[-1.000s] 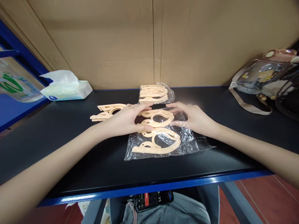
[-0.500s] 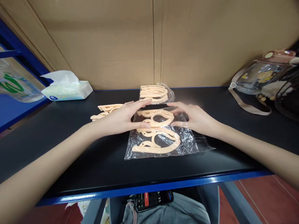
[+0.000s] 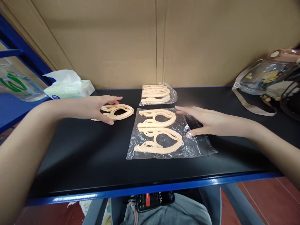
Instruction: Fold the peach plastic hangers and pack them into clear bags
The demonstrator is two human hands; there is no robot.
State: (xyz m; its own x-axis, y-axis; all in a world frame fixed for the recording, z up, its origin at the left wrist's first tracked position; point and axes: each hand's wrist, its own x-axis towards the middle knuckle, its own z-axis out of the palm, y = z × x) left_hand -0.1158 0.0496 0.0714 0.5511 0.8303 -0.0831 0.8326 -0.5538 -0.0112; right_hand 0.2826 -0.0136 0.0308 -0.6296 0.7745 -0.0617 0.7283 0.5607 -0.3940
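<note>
My left hand is open, its thumb and fingers apart, over the left part of a loose cream folding hanger; whether it touches it I cannot tell. In the middle of the desk lies a clear plastic bag with two folded cream hangers inside, one nearer me than the other. By the bag's right side my right hand is open, fingers spread, fingertips at the plastic. Behind it sits a second clear bag of cream hangers, close to the back wall.
The black desk has a blue front edge. A tissue pack and a large clear bottle are at the left. A strapped clear drink bottle stands at the right. A phone rests on my lap.
My left hand has moved left from the middle bag to the loose hanger, uncovering the bag's left side. My right hand has drawn slightly to the right. The bags stay in place.
</note>
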